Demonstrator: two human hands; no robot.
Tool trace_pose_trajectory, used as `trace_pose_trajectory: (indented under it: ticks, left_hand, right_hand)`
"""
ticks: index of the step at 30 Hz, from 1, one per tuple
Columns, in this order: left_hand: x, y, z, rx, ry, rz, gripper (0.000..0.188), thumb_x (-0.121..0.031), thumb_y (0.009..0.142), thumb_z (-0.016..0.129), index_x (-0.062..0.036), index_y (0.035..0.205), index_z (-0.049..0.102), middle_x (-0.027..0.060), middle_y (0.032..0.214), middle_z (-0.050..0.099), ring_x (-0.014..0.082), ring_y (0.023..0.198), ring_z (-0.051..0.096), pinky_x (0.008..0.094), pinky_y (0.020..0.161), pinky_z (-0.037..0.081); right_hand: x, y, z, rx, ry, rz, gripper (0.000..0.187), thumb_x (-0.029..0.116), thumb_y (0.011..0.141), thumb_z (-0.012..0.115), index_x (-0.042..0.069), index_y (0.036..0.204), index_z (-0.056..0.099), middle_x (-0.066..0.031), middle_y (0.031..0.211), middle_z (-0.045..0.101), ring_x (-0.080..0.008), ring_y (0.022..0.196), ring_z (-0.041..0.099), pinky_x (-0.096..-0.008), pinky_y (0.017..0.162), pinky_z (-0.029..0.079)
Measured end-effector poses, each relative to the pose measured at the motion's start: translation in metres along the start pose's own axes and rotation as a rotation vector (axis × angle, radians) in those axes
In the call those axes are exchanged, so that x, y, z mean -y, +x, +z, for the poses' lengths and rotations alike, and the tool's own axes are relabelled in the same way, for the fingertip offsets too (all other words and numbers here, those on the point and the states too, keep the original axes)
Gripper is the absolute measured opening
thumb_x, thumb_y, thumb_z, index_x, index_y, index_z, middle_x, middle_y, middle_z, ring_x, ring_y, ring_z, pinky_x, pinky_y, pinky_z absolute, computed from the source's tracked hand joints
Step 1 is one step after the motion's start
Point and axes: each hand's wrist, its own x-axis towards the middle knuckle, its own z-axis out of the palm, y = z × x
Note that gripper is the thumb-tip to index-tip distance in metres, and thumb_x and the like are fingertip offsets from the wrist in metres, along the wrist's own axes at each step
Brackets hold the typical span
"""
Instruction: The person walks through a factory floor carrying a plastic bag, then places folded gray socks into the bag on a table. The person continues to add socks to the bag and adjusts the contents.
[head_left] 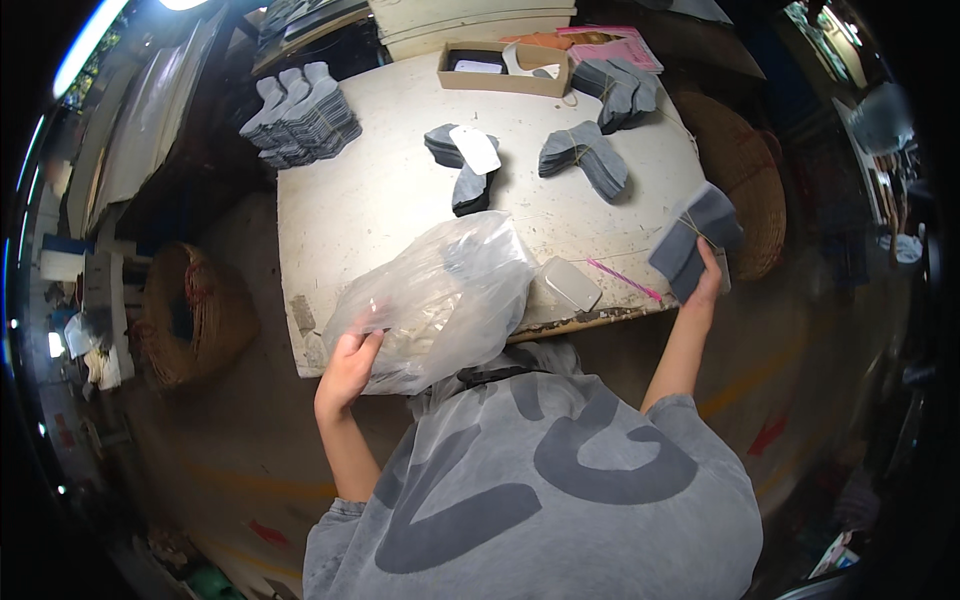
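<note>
Gripping a clear bag (440, 300) at its near edge, left hand (348, 368) closed on the plastic; bag lies on the table (350, 200) front. Right hand (706, 285) clasps a tied grey bundle (695, 240) beyond the table's right edge, above a basket (745, 180).

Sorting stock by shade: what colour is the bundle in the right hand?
Dark grey, tied with thin string; the bundle in the right hand shows in the head view.
</note>
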Motion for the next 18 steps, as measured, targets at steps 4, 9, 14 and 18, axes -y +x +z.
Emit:
trace_pose_trajectory:
  ticks: [4, 9, 14, 18]
  left_hand:
    - [-0.03, -0.008, 0.006, 0.039, 0.009, 0.042, 0.045, -0.01, 0.106, 0.048, 0.0037, 0.148, 0.047, 0.0153, 0.139, 0.062, 0.0218, 0.131, 0.055, 0.0342, 0.113, 0.038]
    - [-0.068, -0.026, 0.013, 0.201, 0.026, 0.214, 0.045, -0.013, 0.107, 0.046, 0.0064, 0.148, 0.046, 0.0207, 0.142, 0.06, 0.0282, 0.135, 0.054, 0.0382, 0.116, 0.037]
    - [-0.096, -0.068, 0.031, 0.184, -0.255, 0.449, 0.074, -0.032, 0.101, 0.059, 0.0064, 0.156, 0.029, 0.0275, 0.156, 0.04, 0.0351, 0.145, 0.042, 0.0433, 0.119, 0.033]
    - [-0.092, -0.086, 0.047, 0.062, -0.564, 0.613, 0.103, -0.047, 0.088, 0.076, 0.0057, 0.158, 0.022, 0.0276, 0.16, 0.031, 0.0398, 0.147, 0.036, 0.047, 0.118, 0.033]
  right_hand:
    - [0.037, -0.032, 0.036, 0.284, 0.088, -0.109, 0.053, 0.02, 0.09, 0.063, -0.003, 0.137, 0.056, -0.0155, 0.135, 0.063, -0.0313, 0.126, 0.059, -0.0448, 0.11, 0.044]
    - [0.056, -0.091, 0.148, 0.578, 0.182, -0.083, 0.057, 0.016, 0.086, 0.062, -0.007, 0.138, 0.053, -0.0177, 0.133, 0.063, -0.0318, 0.126, 0.058, -0.0437, 0.112, 0.042]
    - [0.04, -0.185, 0.256, 0.713, -0.109, 0.064, 0.06, 0.004, 0.087, 0.068, 0.0, 0.144, 0.048, -0.0171, 0.133, 0.06, -0.0262, 0.122, 0.059, -0.0373, 0.11, 0.043]
    - [0.026, -0.232, 0.292, 1.25, -0.321, 0.26, 0.073, 0.014, 0.092, 0.069, 0.003, 0.154, 0.033, -0.0197, 0.144, 0.05, -0.0279, 0.132, 0.052, -0.0404, 0.112, 0.04]
